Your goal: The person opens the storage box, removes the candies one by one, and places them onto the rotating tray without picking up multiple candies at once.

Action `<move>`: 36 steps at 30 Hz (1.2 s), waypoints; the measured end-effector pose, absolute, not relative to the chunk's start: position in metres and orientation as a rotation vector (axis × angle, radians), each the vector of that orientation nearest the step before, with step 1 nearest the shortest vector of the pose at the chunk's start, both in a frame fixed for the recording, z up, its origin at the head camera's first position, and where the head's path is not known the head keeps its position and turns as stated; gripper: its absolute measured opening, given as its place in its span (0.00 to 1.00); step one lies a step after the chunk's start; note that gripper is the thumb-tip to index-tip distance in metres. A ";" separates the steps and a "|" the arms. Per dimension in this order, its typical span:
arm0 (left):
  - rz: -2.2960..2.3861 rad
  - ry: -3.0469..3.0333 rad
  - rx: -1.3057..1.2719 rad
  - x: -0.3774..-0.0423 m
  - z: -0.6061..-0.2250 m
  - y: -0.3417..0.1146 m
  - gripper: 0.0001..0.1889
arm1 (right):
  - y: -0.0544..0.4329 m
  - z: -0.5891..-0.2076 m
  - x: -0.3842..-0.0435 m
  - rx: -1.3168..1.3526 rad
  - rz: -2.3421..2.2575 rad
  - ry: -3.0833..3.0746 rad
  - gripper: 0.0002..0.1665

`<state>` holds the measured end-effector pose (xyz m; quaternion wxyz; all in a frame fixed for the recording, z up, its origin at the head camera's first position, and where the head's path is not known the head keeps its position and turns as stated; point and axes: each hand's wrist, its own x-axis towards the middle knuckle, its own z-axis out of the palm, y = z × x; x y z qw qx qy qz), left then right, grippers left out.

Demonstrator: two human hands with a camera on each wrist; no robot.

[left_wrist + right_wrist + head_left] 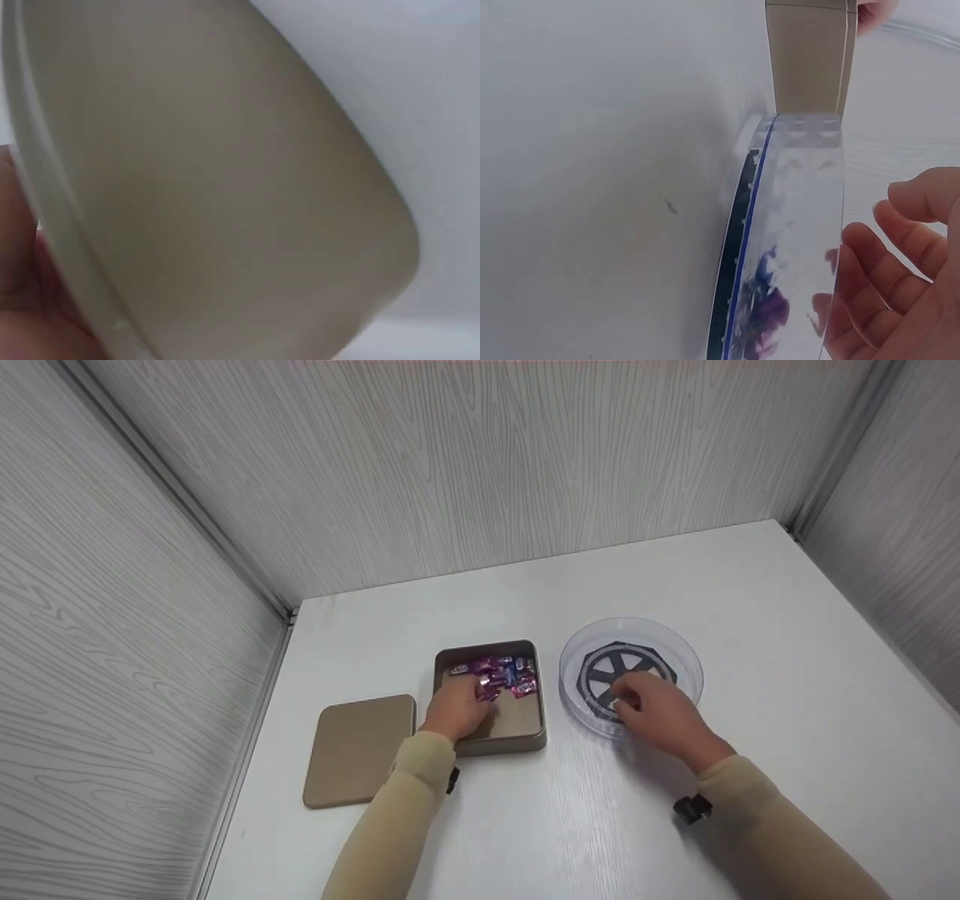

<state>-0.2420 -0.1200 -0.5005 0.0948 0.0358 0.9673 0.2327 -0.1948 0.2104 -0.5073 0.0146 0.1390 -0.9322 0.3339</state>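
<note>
My left hand reaches over the near left side of an open, square gold-brown tin. Its fingertips are down among several small wrapped candies, pink, purple and blue; I cannot tell whether they pinch one. In the left wrist view the tin's wall hides the fingertips. My right hand hovers at the near right rim of a clear round dish, its fingers loosely bent with nothing between them. Through the dish wall in the right wrist view show purple and blue candy colours.
A flat gold-brown lid lies left of the tin on the white table. A dark spoked pattern shows in the dish's base. Pale wood-grain panels stand behind and at both sides.
</note>
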 end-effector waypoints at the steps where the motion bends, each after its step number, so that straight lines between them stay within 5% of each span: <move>1: 0.719 2.866 0.106 -0.240 -0.499 -0.121 0.09 | 0.209 -0.507 -0.194 0.435 1.049 -2.899 0.12; 36: 1.247 2.673 0.386 -0.176 -0.475 -0.071 0.11 | 0.147 -0.504 -0.161 0.862 1.325 -2.566 0.23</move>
